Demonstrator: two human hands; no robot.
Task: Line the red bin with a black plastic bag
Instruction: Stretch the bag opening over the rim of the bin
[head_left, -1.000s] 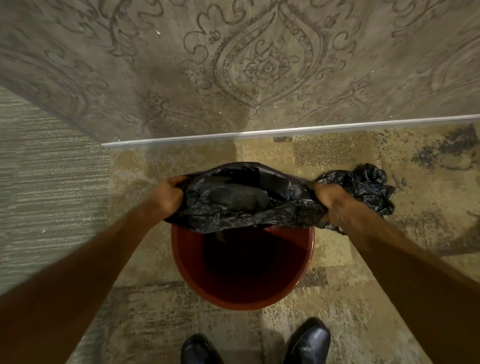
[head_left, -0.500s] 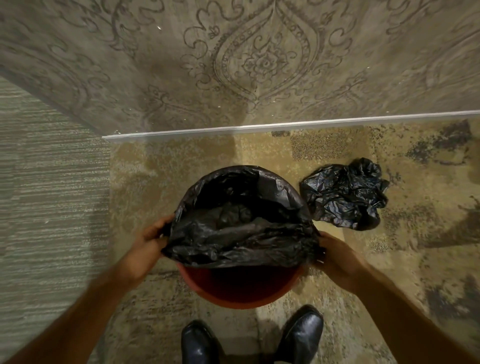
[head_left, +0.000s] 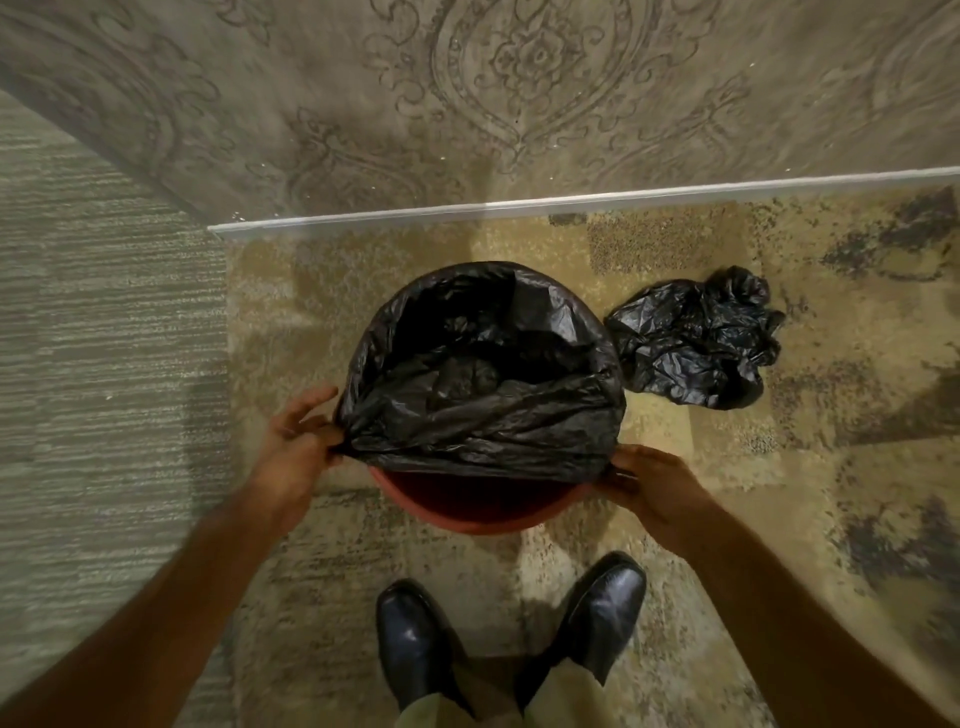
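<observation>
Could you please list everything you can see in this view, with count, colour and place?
Bin: one, red, on the carpet in the middle, near rim still bare.
Bag: one, black, stretched over the bin's far and side rim.
Crumpled bag: one, black, on the carpet right of the bin.
Carpet: one, beige with dark patches, underfoot.
Wall: one, grey, patterned, beyond the bin.
Baseboard: one, white, at the wall's foot.
Shoes: two, black, bottom centre.
Left hand: pinching the bag's edge.
Right hand: at the bag's edge by the rim.
</observation>
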